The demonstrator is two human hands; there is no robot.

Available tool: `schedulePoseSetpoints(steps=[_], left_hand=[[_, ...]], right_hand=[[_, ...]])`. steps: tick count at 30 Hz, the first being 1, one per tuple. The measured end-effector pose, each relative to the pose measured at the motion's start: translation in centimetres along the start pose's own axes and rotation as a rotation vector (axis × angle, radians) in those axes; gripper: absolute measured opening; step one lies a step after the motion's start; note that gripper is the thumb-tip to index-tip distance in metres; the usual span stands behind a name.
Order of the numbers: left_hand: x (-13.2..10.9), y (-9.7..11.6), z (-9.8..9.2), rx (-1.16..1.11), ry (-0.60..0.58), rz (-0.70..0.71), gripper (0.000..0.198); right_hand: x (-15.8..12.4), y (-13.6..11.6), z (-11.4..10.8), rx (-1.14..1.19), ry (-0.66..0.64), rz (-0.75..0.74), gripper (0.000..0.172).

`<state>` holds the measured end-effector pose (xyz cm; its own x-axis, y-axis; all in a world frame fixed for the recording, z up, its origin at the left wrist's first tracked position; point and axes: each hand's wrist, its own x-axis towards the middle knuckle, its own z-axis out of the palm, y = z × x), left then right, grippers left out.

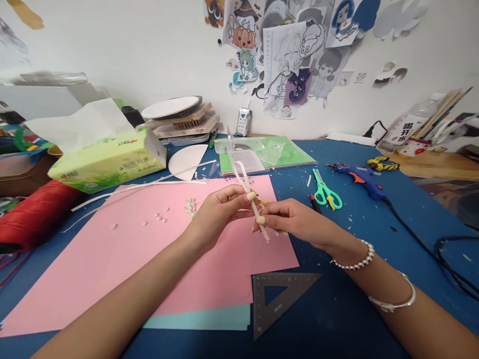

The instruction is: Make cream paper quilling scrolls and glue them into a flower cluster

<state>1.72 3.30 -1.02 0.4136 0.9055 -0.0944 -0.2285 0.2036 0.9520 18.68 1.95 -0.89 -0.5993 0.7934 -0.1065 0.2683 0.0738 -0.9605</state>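
Both hands meet over the pink paper (209, 279), pinching one white paper strip (241, 172) that is folded into a narrow loop. My left hand (220, 209) grips the strip's middle between thumb and fingers, with the loop standing up above it. Lower down, my right hand (288, 219) pinches the strip near its loose ends, which point down to the right. Left of the hands, a small cluster of white beads (190, 207) lies on the pink paper, with several flat pearl beads (159, 217) farther left.
Green scissors (326, 192), a blue glue gun (361, 179) with its cord, and yellow pliers (383, 163) lie at right. A triangle ruler (279, 299) is in front. A tissue pack (112, 159), red thread spool (41, 214) and long white strips (149, 184) are at left.
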Motion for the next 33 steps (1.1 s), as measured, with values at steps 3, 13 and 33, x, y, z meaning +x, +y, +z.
schedulePoseSetpoints(steps=[3, 13, 33], left_hand=[[0.13, -0.13, 0.00, -0.062, 0.004, -0.026, 0.012], [0.17, -0.08, -0.32, -0.142, -0.001, -0.068, 0.011], [0.02, -0.17, -0.22, -0.089, -0.039, -0.068, 0.009]], right_hand=[[0.08, 0.09, 0.14, 0.049, -0.021, -0.009, 0.024], [-0.01, -0.13, 0.39, 0.015, -0.004, 0.013, 0.023], [0.08, -0.06, 0.26, -0.056, -0.031, 0.059, 0.027]])
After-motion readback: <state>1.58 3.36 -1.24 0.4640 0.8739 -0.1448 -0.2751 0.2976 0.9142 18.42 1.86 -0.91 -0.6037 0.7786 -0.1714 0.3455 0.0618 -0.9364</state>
